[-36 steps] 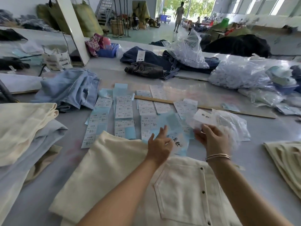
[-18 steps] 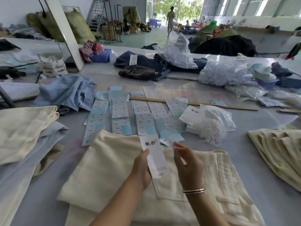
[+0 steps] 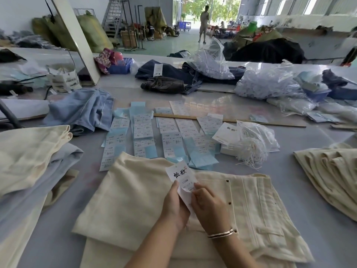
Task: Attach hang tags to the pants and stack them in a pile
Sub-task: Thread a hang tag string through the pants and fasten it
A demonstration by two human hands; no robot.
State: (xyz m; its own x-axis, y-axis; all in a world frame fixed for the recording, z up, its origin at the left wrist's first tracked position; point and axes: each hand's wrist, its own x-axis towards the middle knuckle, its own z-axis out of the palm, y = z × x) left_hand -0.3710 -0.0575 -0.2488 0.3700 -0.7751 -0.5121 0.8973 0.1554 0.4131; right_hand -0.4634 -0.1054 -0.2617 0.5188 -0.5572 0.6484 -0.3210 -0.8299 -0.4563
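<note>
At the lower centre of the frame, the left hand and right hand both pinch the hang tag, its long axis rising toward upper left; the cream pants lie directly beneath, waistband to the right.

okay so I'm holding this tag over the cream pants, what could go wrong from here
1. Both hands, left hand and right hand, pinch the hang tag by its lower part, so it may crease.
2. Sticker sheets lie right by the cream pants; shifting the pants could scatter them.
</note>
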